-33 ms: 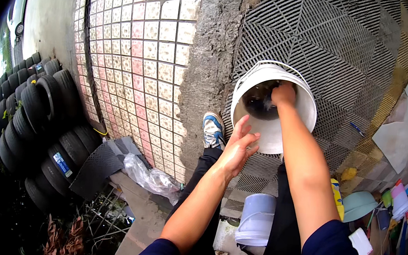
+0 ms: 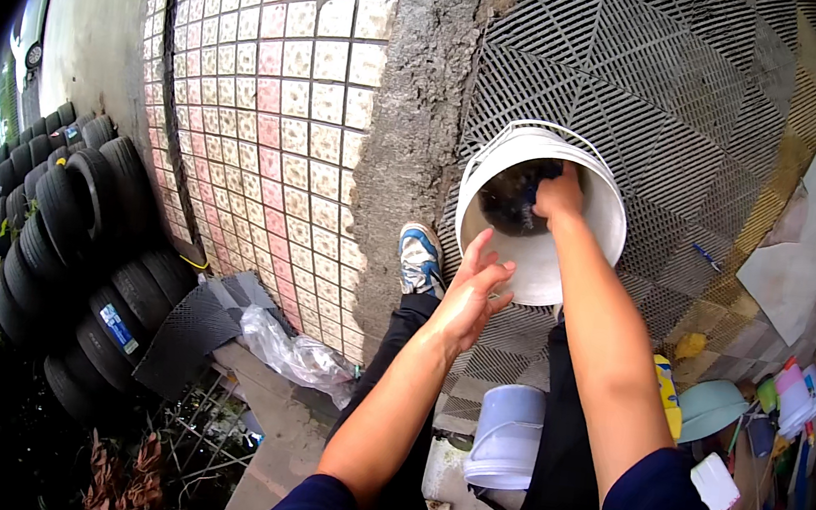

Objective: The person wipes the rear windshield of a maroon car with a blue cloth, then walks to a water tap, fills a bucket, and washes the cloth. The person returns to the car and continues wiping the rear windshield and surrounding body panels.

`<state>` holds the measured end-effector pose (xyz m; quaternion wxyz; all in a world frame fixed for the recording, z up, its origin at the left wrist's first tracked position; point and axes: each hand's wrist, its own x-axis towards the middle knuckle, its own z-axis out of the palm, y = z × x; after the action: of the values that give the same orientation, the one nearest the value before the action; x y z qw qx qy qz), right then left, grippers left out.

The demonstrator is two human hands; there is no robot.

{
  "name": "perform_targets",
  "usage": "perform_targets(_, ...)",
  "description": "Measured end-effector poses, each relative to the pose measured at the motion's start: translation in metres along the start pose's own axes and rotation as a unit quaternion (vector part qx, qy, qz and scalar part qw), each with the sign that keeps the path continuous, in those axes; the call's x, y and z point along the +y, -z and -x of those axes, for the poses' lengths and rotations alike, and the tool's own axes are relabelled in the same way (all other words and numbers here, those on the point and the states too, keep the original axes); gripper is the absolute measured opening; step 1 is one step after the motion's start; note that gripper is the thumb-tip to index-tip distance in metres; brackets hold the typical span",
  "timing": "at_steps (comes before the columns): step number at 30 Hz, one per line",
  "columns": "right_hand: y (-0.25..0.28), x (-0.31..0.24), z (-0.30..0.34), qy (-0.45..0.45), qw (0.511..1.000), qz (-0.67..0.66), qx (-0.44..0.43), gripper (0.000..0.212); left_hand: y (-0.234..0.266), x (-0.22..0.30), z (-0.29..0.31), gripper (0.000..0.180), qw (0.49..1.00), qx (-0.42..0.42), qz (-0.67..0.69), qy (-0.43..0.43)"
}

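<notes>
A large white bucket (image 2: 594, 241) with a wire handle stands on the grille matting, its mouth facing me. Dark water (image 2: 514, 207) lies in it, with a dark blue-black mass that I cannot make out. My right hand (image 2: 560, 194) reaches inside, its fingers curled closed at that mass and their tips hidden. My left hand (image 2: 472, 298), fingers apart and holding nothing, hovers by the bucket's near left rim.
A smaller pale lidless-looking pail (image 2: 507, 433) rests between my legs. Stacked tyres (image 2: 61, 205) and a clear plastic bag (image 2: 296, 353) are at left. On the right are a blue pen-like item (image 2: 707, 257), white sheeting (image 2: 802, 240) and a pale green basin (image 2: 710, 410).
The whole view has shifted slightly. My right hand has moved a little within the bucket, and the dark mass beside it shows differently. My left hand keeps its spread pose.
</notes>
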<state>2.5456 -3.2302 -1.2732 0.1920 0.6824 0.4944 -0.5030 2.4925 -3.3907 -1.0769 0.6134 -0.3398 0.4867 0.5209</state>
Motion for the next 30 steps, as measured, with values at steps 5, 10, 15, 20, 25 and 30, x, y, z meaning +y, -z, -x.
perform_targets(5, 0.08, -0.015, 0.191, -0.057, 0.912, -0.289, -0.287, 0.057, 0.0, -0.006, -0.001, 0.097, 0.99, 0.015, 0.12, -0.067)
perform_targets(10, 0.123, 0.007, 0.281, -0.108, 0.822, -0.378, -0.412, 0.065, 0.006, 0.007, -0.015, 0.076, 0.987, -0.026, 0.149, -0.053)
perform_targets(15, 0.066, -0.001, 0.325, 0.276, 0.952, 0.03, -0.129, 0.065, 0.051, -0.032, -0.043, 0.037, 0.985, -0.028, 0.165, -0.042)
perform_targets(20, 0.029, -0.002, 0.279, 0.38, 0.921, 0.08, -0.008, 0.045, 0.028, -0.027, -0.037, 0.032, 0.857, 0.089, -0.4, -0.312)
perform_targets(25, 0.048, -0.031, 0.164, 0.141, 0.981, 0.113, -0.075, 0.056, -0.006, -0.026, -0.042, 0.031, 0.988, 0.151, 0.004, -0.039)
perform_targets(30, 0.03, -0.027, 0.058, 0.077, 0.967, 0.237, -0.059, 0.079, -0.01, -0.029, -0.038, 0.019, 0.977, 0.14, -0.148, -0.066)
